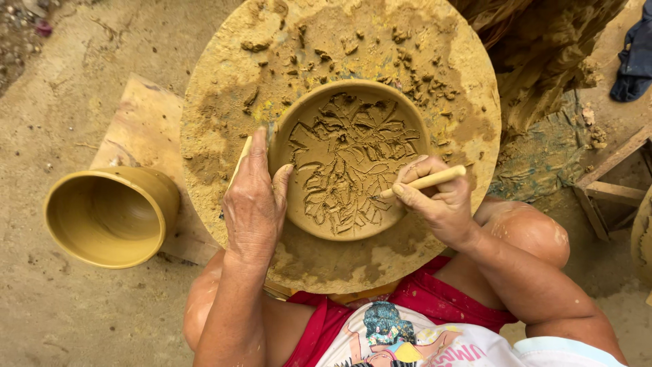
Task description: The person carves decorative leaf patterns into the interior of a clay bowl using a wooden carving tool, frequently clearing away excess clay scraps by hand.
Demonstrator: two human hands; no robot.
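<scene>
Left hand (255,197) braces clay dish (350,160) rim at 9 o'clock. Right hand (438,200) grips wooden stick (424,182), tip on carved leaf relief at 4 o'clock. Dish on round board (217,102); clay funnel (112,216) far left.

A round, clay-smeared wheel board (217,136) carries a shallow clay dish (350,160) carved with leaf patterns; loose clay crumbs (407,78) lie scattered above the dish. To the left a flared clay pot (112,214) lies on its side, partly on a wooden plank (139,129) on the dirt floor (61,312).
</scene>
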